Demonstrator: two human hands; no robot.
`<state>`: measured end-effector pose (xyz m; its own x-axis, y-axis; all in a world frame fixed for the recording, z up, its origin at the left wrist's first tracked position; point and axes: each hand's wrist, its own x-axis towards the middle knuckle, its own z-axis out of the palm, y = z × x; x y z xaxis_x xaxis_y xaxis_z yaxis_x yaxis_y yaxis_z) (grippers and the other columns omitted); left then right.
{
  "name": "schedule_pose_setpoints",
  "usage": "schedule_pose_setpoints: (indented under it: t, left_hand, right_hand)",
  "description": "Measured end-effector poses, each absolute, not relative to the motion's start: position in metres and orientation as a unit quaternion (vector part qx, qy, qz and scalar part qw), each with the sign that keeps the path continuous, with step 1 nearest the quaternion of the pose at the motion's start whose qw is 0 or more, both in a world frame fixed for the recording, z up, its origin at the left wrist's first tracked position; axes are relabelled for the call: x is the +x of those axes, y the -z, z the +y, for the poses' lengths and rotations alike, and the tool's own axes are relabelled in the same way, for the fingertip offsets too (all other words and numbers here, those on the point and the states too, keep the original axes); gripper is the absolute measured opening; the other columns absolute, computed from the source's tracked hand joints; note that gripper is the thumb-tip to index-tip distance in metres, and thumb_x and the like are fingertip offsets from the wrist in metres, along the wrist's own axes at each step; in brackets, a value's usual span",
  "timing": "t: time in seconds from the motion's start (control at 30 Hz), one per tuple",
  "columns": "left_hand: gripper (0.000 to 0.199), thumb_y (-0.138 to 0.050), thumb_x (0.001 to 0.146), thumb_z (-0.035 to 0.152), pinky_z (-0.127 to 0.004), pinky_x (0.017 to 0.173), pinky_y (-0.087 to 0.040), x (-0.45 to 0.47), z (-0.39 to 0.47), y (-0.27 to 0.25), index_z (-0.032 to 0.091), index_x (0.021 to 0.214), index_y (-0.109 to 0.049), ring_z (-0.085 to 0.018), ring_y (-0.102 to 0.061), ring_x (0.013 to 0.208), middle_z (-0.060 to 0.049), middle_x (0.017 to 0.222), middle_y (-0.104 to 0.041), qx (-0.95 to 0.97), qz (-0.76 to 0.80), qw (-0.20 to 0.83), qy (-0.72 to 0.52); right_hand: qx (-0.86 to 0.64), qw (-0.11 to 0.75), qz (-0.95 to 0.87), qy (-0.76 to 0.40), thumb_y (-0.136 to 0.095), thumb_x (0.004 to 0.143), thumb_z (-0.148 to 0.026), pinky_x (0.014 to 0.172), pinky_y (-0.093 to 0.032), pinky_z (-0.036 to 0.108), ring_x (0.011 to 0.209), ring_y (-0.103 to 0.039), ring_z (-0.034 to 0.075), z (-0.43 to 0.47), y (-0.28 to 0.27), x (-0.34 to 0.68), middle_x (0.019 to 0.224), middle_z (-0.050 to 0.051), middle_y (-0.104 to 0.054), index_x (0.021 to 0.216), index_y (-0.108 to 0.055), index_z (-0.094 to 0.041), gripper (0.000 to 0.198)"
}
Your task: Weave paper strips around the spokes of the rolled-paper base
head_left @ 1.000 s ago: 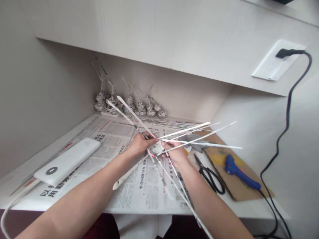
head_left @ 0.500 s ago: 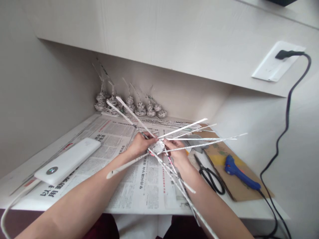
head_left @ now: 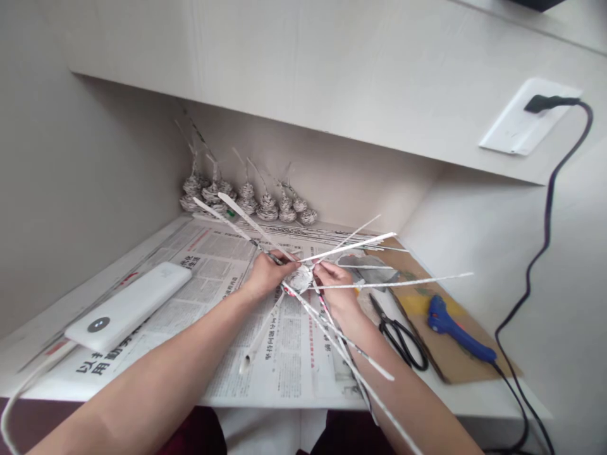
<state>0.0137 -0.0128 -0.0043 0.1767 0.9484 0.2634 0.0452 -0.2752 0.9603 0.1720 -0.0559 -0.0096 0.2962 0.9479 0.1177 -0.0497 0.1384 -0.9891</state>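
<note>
Between my hands is a small round woven paper base [head_left: 300,279], with several long rolled-newspaper strips sticking out from it on all sides. My left hand [head_left: 271,272] is closed on the left edge of this weave, thumb on top. At its right edge my right hand [head_left: 334,282] pinches a paper strip [head_left: 348,247] close to the rim. One thicker paper tube [head_left: 258,338] points down and left toward me, its hollow end showing. Other strips [head_left: 353,354] cross over my right forearm. The fingertips under the weave are hidden.
Newspaper [head_left: 227,341] covers the table. A white power bank [head_left: 130,303] lies left. Black scissors [head_left: 403,338] and a blue glue gun [head_left: 458,332] on cardboard [head_left: 439,360] lie right. Several woven paper gourds [head_left: 268,207] stand at the back, behind loose paper sticks [head_left: 327,237].
The weave has turned a little between my hands. The thick tube at lower left has swung down and right, and the strips on the right have shifted. My right fingers have changed their pinch.
</note>
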Motion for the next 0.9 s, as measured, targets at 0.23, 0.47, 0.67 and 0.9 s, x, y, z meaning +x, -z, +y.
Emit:
schedule_pose_setpoints:
  t: [0.23, 0.47, 0.67, 0.9]
  left_hand:
    - [0.022, -0.073, 0.067, 0.033, -0.028, 0.065, -0.051, 0.010, -0.011, 0.001, 0.014, 0.079, -0.073, -0.020, -0.067, 0.070, -0.005, 0.075, -0.073, 0.667, 0.366, 0.453, -0.464]
    - [0.033, -0.082, 0.053, 0.033, -0.030, 0.060, -0.052, -0.002, 0.001, 0.000, 0.012, 0.074, -0.070, -0.020, -0.065, 0.060, -0.005, 0.064, -0.070, 0.562, 0.406, 0.543, -0.474]
    - [0.039, -0.085, 0.048, 0.037, -0.034, 0.062, -0.053, -0.009, 0.004, -0.004, 0.011, 0.073, -0.071, -0.022, -0.066, 0.063, -0.010, 0.069, -0.071, 0.516, 0.382, 0.606, -0.470]
    - [0.026, -0.078, 0.060, 0.032, -0.029, 0.058, -0.049, 0.005, -0.001, 0.007, 0.013, 0.076, -0.069, -0.019, -0.064, 0.061, -0.006, 0.068, -0.070, 0.565, 0.409, 0.497, -0.516]
  right_hand:
    - [-0.557, 0.577, -0.495, -0.333, -0.072, 0.069, -0.038, 0.053, -0.047, 0.026, 0.056, -0.061, 0.016, -0.058, 0.008, 0.179, 0.070, 0.004, -0.071, 0.081, -0.073, -0.016, 0.025]
    - [-0.489, 0.519, -0.456, -0.533, -0.077, 0.064, -0.030, 0.048, -0.050, 0.023, 0.057, -0.065, 0.015, -0.065, -0.003, 0.175, 0.074, 0.003, -0.072, 0.093, -0.072, -0.017, 0.031]
    - [-0.433, 0.481, -0.485, -0.589, -0.080, 0.066, -0.032, 0.052, -0.056, 0.024, 0.070, -0.070, 0.017, -0.072, -0.012, 0.173, 0.095, 0.005, -0.072, 0.118, -0.064, -0.023, 0.055]
    - [-0.498, 0.561, -0.478, -0.456, -0.076, 0.067, -0.047, 0.048, -0.054, 0.023, 0.067, -0.068, 0.017, -0.072, 0.001, 0.158, 0.086, 0.005, -0.071, 0.106, -0.065, -0.018, 0.049]
